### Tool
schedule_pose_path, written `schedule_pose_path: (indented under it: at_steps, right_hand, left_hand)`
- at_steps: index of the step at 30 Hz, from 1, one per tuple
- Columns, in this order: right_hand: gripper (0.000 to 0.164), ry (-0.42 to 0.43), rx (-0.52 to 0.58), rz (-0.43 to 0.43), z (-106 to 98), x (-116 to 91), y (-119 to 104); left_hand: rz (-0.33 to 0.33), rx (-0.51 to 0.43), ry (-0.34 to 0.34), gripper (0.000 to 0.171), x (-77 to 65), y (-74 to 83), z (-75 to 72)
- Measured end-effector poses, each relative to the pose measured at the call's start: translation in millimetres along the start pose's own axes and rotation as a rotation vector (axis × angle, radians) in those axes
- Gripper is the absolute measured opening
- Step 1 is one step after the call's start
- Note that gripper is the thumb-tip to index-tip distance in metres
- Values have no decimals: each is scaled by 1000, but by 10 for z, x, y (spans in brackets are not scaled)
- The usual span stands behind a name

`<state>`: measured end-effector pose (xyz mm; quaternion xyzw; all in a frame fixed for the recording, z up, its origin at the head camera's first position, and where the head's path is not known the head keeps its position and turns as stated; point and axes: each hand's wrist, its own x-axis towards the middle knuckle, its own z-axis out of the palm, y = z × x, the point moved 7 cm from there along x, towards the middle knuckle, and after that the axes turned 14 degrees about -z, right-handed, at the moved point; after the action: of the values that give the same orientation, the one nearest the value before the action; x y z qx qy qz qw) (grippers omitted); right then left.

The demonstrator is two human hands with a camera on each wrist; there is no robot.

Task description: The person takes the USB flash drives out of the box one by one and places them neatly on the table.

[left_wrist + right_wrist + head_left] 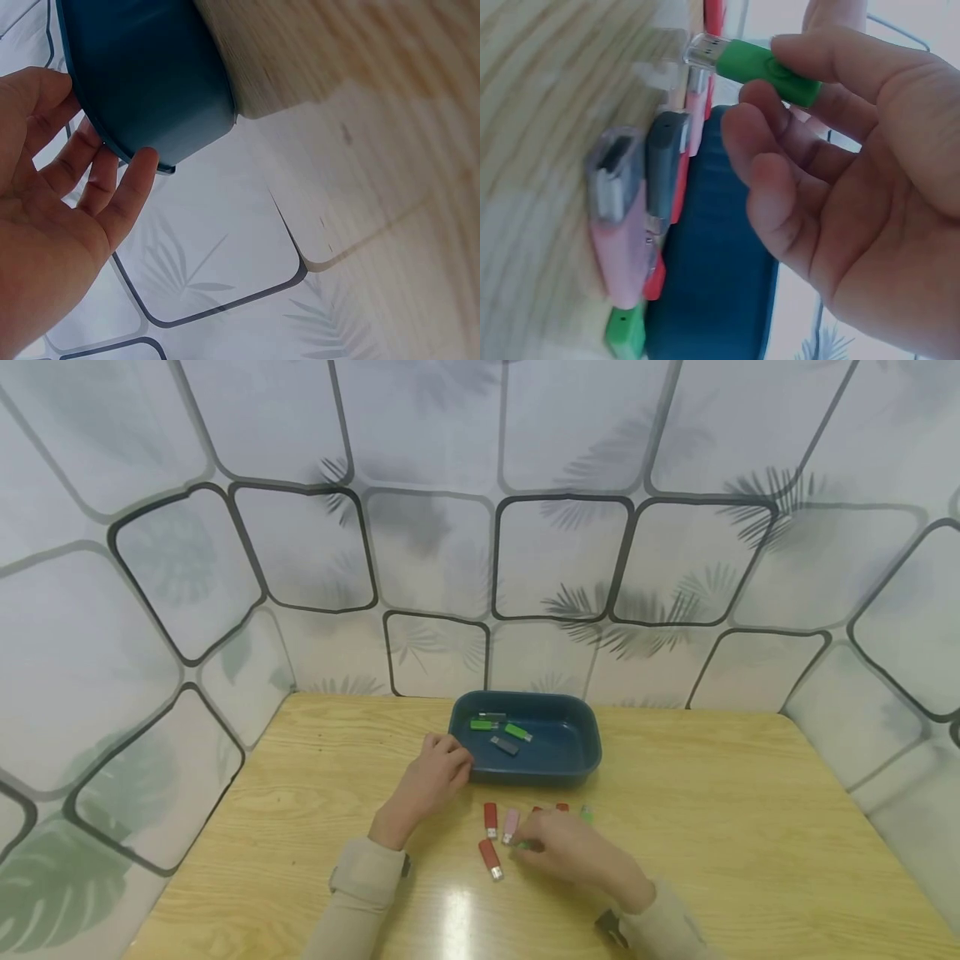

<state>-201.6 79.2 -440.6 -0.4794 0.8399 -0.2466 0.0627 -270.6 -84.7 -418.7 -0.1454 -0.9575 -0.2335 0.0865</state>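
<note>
My left hand (pixel 435 772) grips the left rim of a dark blue tray (pixel 536 777); in the left wrist view its fingers curl against the tray's wall. Between thumb and fingers, my right hand (pixel 570 850) pinches a green USB flash drive (pixel 757 69), its clear-capped metal end showing, just above the table in front of the tray. Inside the tray lie two green flash drives, one (pixel 482 725) left of the other (pixel 517 732), and two grey ones, the nearer (pixel 504 745) and the farther (pixel 492 716).
Near the right hand, red drives (pixel 491 858), a pink drive (pixel 511 823) and a green drive (pixel 587 814) lie on the wooden table (pixel 750 827). A dark grey drive (pixel 662 161) lies among them in the right wrist view. Patterned curtain (pixel 435 552) surrounds the table's back and sides.
</note>
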Motion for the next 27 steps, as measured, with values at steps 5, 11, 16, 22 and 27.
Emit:
schedule_pose_path:
  at_steps: [5,11,16,22,27]
  right_hand:
    - [17,-83,-45,-23,28,-15,-106]
    - [24,-134,-46,-18,85,-109,-100]
    - [32,-110,-1,17,112,-180,-38]
    - [39,-98,2,56,117,-219,-15]
    - [44,-99,-18,70,122,-211,-14]
  left_hand:
    - [-5,3,-2,11,3,6,0]
    - [-1,9,-1,12,1,5,1]
    - [4,5,1,12,5,7,-4]
    - [-9,12,-9,13,14,-1,14]
    - [-10,17,-13,13,21,-10,24]
